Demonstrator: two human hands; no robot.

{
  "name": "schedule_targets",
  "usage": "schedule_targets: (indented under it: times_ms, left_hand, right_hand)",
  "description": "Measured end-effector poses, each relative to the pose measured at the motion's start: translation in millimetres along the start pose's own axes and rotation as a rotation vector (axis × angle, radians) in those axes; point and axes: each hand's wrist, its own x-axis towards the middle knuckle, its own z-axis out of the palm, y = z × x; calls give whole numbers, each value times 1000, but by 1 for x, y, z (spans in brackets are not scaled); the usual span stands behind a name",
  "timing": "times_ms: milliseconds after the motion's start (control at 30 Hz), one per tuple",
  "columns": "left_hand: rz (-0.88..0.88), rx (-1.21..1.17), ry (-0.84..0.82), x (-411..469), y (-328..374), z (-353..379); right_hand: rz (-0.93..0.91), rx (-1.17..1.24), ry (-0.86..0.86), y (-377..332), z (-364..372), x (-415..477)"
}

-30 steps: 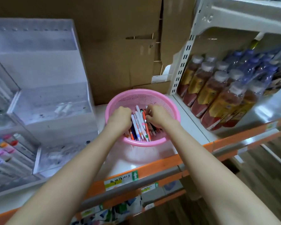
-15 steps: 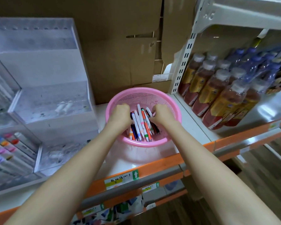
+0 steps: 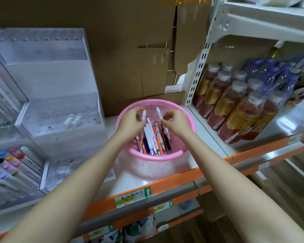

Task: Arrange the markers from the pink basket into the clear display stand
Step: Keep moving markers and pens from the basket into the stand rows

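Pink basket [image 3: 156, 157] holds a heap of markers [image 3: 152, 137]; left hand [image 3: 132, 122] pinches an orange-capped marker [image 3: 144, 115], right hand [image 3: 175, 122] a white marker [image 3: 159, 112]; clear stand [image 3: 56, 81] holds shelved markers [image 3: 11, 163] at left

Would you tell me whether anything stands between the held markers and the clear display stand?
Nothing visible does. The left hand holds an orange-capped marker and the right hand a white marker over the pink basket; the clear display stand sits directly left of it.
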Motion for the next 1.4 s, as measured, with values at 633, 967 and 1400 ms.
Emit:
schedule_targets:
  times_ms: [633,967,1400]
  left_hand:
    - [377,-127,424,-70,43,-94]
    - [303,-41,613,-109,8,-204]
    - [275,-41,726,-137,-69,-317]
  right_hand:
    - [-434,235,164,-103,-6,-56]
    - [-628,293,188,-218,33,-70]
    - [-707,332,163,-327,123,-83]
